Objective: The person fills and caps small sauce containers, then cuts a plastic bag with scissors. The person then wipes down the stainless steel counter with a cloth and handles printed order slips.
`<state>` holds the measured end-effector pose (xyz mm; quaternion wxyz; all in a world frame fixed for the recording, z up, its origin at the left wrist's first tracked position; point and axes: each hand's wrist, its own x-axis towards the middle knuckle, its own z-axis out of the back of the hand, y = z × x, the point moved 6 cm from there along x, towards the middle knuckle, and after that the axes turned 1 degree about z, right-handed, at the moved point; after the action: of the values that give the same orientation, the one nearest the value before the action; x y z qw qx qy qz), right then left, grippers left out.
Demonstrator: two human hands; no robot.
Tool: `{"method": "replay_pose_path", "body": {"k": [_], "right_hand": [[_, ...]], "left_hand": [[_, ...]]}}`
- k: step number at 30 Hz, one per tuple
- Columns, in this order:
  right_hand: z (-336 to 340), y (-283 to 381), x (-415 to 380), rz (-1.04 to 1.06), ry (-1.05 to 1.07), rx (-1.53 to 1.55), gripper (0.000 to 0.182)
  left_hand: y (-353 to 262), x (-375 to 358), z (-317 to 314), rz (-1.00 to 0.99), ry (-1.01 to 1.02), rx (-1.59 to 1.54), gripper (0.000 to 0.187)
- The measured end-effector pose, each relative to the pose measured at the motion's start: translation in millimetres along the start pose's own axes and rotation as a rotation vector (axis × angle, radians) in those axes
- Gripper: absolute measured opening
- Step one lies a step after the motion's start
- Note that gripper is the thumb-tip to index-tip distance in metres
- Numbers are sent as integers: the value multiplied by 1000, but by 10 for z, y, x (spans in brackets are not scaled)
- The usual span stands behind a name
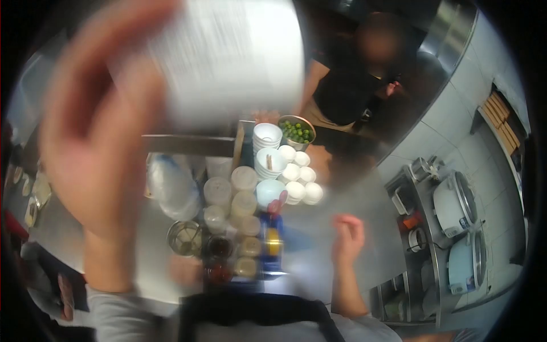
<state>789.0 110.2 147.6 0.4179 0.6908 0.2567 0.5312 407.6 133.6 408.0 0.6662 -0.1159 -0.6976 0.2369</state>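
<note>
Close to the camera, my left hand (108, 131) is wrapped round a white tub (239, 57) with printed text on its side. Both are smeared by motion, and the text cannot be read. The tub is raised above the steel counter, and its top is cut off by the frame edge. My right hand (347, 236) hovers over the right part of the counter (364, 262), its fingers loosely bent and nothing visible in them. Nearest to it are a blue box (272, 251) with a yellow patch and stacks of white cups (293, 191).
Lidded plastic containers (217, 191), sauce jars (219, 246), a metal pot (184, 237) and a plastic bag (174, 185) stand mid-counter. Behind are stacked bowls (268, 137) and a pot of green limes (296, 132). A person (347, 85) stands opposite. Rice cookers (454, 204) sit on a right-hand shelf.
</note>
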Motion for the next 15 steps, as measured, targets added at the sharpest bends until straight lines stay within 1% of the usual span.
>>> {"method": "replay_pose_path", "body": {"k": [2, 3, 4, 5, 6, 8, 11, 12, 15], "right_hand": [[-579, 683, -63, 328, 402, 156, 35], [-823, 936, -98, 314, 458, 287, 36], [-1063, 1184, -153, 292, 519, 425, 36], [-1236, 1294, -224, 264, 580, 567, 37], [-1286, 1253, -302, 246, 578, 517, 37], [-1312, 1139, -424, 196, 575, 403, 38], [-1389, 984, -551, 51, 559, 239, 42], [-1381, 964, -564, -7, 589, 249, 40], [-1478, 1057, -668, -43, 718, 83, 31]], "left_hand": [[-75, -479, -156, 23, 203, 129, 33], [-124, -732, -231, 24, 305, 194, 31], [-151, -906, -309, -56, 310, 166, 39], [-160, -1113, -364, 13, 315, 92, 38], [-118, -1359, -411, 73, 324, 16, 38], [-73, -1668, -432, 23, 382, 20, 34], [27, -1992, -251, 336, 449, -88, 38], [71, -2104, -219, 357, 377, -160, 57], [278, -2487, -122, 982, 246, -706, 76]]}}
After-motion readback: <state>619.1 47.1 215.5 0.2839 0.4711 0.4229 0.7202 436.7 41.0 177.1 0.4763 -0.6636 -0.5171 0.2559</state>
